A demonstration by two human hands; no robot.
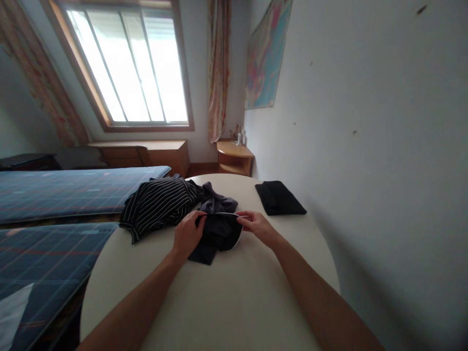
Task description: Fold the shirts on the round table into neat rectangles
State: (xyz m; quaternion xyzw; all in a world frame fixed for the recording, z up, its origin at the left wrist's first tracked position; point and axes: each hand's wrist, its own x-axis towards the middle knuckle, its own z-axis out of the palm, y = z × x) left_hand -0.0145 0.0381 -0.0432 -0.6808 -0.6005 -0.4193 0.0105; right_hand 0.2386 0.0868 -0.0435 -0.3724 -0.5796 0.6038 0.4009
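A dark garment (pixel 219 233) with a thin white edge is held above the pale round table (pixel 237 297). My left hand (pixel 189 233) pinches its upper left corner, and my right hand (pixel 255 225) pinches the upper right one. The edge between them is stretched nearly straight. Its lower part hangs down to the tabletop, where a dark flap lies toward me. Just behind it sits a crumpled grey-purple cloth (pixel 215 199). To the left, a black garment with white stripes (pixel 161 202) lies in a loose heap.
A folded black cloth (pixel 281 197) lies at the table's back right, near the white wall (pixel 365 146). Beds with blue plaid mattresses (pixel 66 195) stand left of the table. Beyond are a wooden desk (pixel 164 153) and a corner shelf (pixel 235 149).
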